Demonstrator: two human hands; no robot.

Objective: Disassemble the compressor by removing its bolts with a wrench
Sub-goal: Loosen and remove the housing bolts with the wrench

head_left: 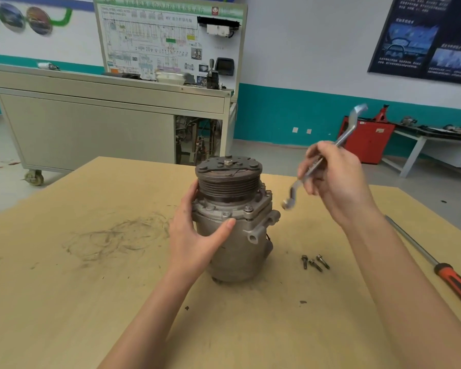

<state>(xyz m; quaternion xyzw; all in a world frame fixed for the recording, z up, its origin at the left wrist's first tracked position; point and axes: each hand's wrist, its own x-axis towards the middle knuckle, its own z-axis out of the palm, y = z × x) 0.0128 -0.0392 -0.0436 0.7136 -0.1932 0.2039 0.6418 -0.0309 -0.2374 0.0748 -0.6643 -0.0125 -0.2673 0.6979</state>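
On wooden table [91,288], upright grey compressor [237,243], ribbed dark pulley [228,183] on top

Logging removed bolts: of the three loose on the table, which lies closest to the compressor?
The leftmost bolt, lying almost straight toward the camera. The middle bolt and rightmost bolt slant beside it, farther from the compressor.

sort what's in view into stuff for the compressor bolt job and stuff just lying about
For the job:
- compressor, held by the left hand
- wrench, gripped in the right hand
- three loose bolts on the table
- flange bolt, not yet out

Lying about:
- screwdriver near the table's right edge
- grey cabinet and red box behind
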